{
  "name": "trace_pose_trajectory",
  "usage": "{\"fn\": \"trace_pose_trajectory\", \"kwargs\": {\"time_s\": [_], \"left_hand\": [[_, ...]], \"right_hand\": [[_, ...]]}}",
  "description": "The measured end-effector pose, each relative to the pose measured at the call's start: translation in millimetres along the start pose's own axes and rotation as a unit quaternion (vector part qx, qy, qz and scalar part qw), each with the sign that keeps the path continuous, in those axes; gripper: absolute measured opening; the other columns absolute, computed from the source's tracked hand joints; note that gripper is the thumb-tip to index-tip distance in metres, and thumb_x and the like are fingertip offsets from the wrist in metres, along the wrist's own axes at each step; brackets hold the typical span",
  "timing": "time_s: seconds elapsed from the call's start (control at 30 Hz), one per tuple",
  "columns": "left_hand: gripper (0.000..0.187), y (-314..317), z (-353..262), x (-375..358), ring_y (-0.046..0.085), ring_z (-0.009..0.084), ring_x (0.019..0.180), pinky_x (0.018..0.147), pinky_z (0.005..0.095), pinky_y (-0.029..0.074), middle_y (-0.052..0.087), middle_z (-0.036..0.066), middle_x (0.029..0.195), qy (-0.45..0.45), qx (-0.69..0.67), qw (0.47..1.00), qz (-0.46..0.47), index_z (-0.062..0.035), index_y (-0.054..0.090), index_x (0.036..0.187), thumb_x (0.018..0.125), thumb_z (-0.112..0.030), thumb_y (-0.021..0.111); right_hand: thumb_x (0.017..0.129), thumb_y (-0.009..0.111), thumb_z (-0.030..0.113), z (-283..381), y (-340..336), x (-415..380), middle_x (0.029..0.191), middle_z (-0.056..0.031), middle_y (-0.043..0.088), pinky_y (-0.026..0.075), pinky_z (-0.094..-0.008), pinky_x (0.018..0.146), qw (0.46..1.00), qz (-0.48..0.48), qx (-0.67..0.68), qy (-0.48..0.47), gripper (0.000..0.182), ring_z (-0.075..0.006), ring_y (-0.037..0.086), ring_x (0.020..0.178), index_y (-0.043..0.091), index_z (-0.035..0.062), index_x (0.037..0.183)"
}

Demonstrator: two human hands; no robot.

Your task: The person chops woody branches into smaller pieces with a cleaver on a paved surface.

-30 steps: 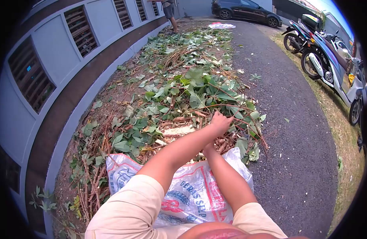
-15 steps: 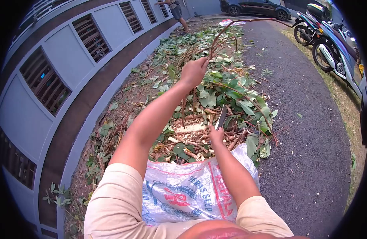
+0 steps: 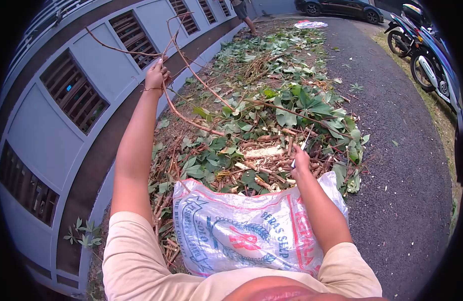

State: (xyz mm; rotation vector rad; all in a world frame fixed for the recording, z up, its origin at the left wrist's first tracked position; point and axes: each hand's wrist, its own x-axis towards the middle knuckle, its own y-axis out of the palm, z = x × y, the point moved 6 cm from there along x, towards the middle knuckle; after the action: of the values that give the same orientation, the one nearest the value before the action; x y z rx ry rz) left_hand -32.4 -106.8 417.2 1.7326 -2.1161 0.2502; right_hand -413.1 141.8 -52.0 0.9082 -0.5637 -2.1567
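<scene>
My left hand (image 3: pixel 157 76) is raised at the upper left, closed around a thin, forked brown branch (image 3: pixel 179 115). Its bare twigs spread upward and to the left, and other stems trail down toward the leaves. My right hand (image 3: pixel 301 159) is low over the pile, wrapped round the handle of a knife (image 3: pixel 306 138) whose narrow blade points up and away. Just left of that hand lies a pale, hacked block of wood (image 3: pixel 264 152). Short cut stem pieces (image 3: pixel 261 181) are scattered around it. A white printed sack (image 3: pixel 251 233) is spread in front of me.
Green leaves and stems (image 3: pixel 292 108) cover the strip ahead. A grey building wall (image 3: pixel 28 118) runs along the left, asphalt (image 3: pixel 387 165) along the right. Motorbikes (image 3: pixel 432 62) and a dark car (image 3: pixel 342 9) are parked beyond. A person's legs (image 3: pixel 247 21) show at the far end.
My left hand has swung left with the branch, whose long twigs now spread left instead of right. My right hand stays low with the knife near the wood block. The view has shifted slightly.
</scene>
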Motion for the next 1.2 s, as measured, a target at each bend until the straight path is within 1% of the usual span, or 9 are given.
{"fn": "trace_pose_trajectory", "kwargs": {"time_s": [0.1, 0.23, 0.47, 0.7, 0.87, 0.93, 1.07, 1.1, 1.2], "left_hand": [[0.030, -103.3, 34.9, -15.6, 0.040, 0.0056, 0.052, 0.047, 0.0232, 0.032, 0.036, -0.009, 0.063, -0.021, 0.052, 0.992, -0.111, -0.0137, 0.069, 0.129, 0.111, -0.032, 0.053], [0.030, -219.7, 33.1, -30.0, 0.039, 0.0049, 0.052, 0.046, 0.0224, 0.030, 0.039, -0.009, 0.063, -0.016, 0.111, 0.972, -0.207, -0.0149, 0.071, 0.128, 0.110, -0.032, 0.054], [0.032, -310.9, 31.8, -76.8, 0.047, 0.0054, 0.057, 0.050, 0.0238, 0.035, 0.049, -0.006, 0.068, -0.072, 0.375, 0.912, -0.147, -0.0112, 0.071, 0.127, 0.106, -0.034, 0.062], [0.026, -374.2, 159.4, -90.2, 0.050, 0.0076, 0.056, 0.050, 0.0253, 0.038, 0.050, -0.005, 0.069, -0.179, 0.277, 0.932, -0.149, -0.0122, 0.068, 0.126, 0.107, -0.027, 0.058], [0.029, -363.5, 146.6, -58.0, 0.059, 0.0130, 0.064, 0.059, 0.0316, 0.048, 0.066, 0.003, 0.079, -0.046, 0.364, 0.907, -0.207, -0.0080, 0.076, 0.121, 0.102, -0.026, 0.064], [0.034, -334.1, 105.2, -51.6, 0.067, 0.0183, 0.071, 0.067, 0.0358, 0.052, 0.074, 0.011, 0.086, 0.105, 0.617, 0.738, -0.252, -0.0036, 0.074, 0.123, 0.102, -0.028, 0.064], [0.034, -204.3, 54.1, -75.9, 0.074, 0.0255, 0.085, 0.078, 0.0394, 0.055, 0.077, 0.017, 0.096, 0.080, 0.474, 0.822, -0.306, -0.0053, 0.072, 0.126, 0.103, -0.028, 0.060], [0.034, -181.1, 59.1, -79.5, 0.073, 0.0239, 0.084, 0.077, 0.0396, 0.054, 0.077, 0.015, 0.096, 0.155, 0.491, 0.808, -0.287, -0.0076, 0.071, 0.130, 0.104, -0.027, 0.060], [0.036, -99.0, 93.0, -107.4, 0.074, 0.0342, 0.089, 0.082, 0.0443, 0.055, 0.077, 0.016, 0.097, 0.148, 0.571, 0.789, -0.173, -0.0149, 0.068, 0.136, 0.104, -0.028, 0.059]], "right_hand": [[0.098, 0.069, 0.023, 3.0, -0.2, -9.0, 0.072, 0.0011, 0.046, 0.040, -0.0283, 0.042, 1.000, 0.016, 0.017, 0.011, 0.026, -0.0105, 0.046, 0.053, 0.054, 0.0113, 0.115], [0.099, 0.069, 0.020, 13.0, 6.0, -23.8, 0.068, 0.0031, 0.043, 0.037, -0.0267, 0.045, 1.000, 0.001, 0.004, -0.014, 0.019, -0.0092, 0.044, 0.054, 0.053, 0.0115, 0.101], [0.098, 0.070, 0.025, 1.8, 8.3, -14.5, 0.071, 0.0016, 0.048, 0.040, -0.0262, 0.044, 0.999, 0.026, 0.003, 0.019, 0.023, -0.0095, 0.047, 0.054, 0.056, 0.0122, 0.112], [0.100, 0.067, 0.021, 4.7, 14.7, -30.7, 0.067, 0.0041, 0.045, 0.037, -0.0260, 0.043, 0.998, 0.038, -0.027, 0.038, 0.016, -0.0083, 0.044, 0.052, 0.055, 0.0121, 0.106], [0.100, 0.067, 0.022, 9.0, 9.2, -24.3, 0.070, 0.0037, 0.045, 0.037, -0.0254, 0.044, 0.999, 0.013, -0.045, 0.008, 0.017, -0.0074, 0.043, 0.053, 0.056, 0.0113, 0.107], [0.100, 0.068, 0.024, 13.7, 15.7, -29.2, 0.072, 0.0038, 0.046, 0.037, -0.0250, 0.045, 0.998, 0.008, -0.058, -0.012, 0.020, -0.0072, 0.043, 0.054, 0.054, 0.0122, 0.109], [0.102, 0.067, 0.031, 23.8, 32.6, -47.0, 0.069, 0.0051, 0.042, 0.032, -0.0229, 0.045, 0.994, 0.071, -0.066, -0.041, 0.024, -0.0062, 0.042, 0.053, 0.051, 0.0129, 0.104], [0.102, 0.067, 0.031, 24.9, 38.6, -48.4, 0.069, 0.0051, 0.042, 0.032, -0.0229, 0.045, 0.994, 0.074, -0.068, -0.041, 0.024, -0.0062, 0.042, 0.053, 0.051, 0.0129, 0.104], [0.107, 0.056, 0.049, 30.2, 45.7, -58.9, 0.068, 0.0044, 0.041, 0.033, -0.0237, 0.045, 0.988, 0.082, -0.077, -0.103, 0.038, -0.0068, 0.041, 0.052, 0.050, 0.0122, 0.103]]}}
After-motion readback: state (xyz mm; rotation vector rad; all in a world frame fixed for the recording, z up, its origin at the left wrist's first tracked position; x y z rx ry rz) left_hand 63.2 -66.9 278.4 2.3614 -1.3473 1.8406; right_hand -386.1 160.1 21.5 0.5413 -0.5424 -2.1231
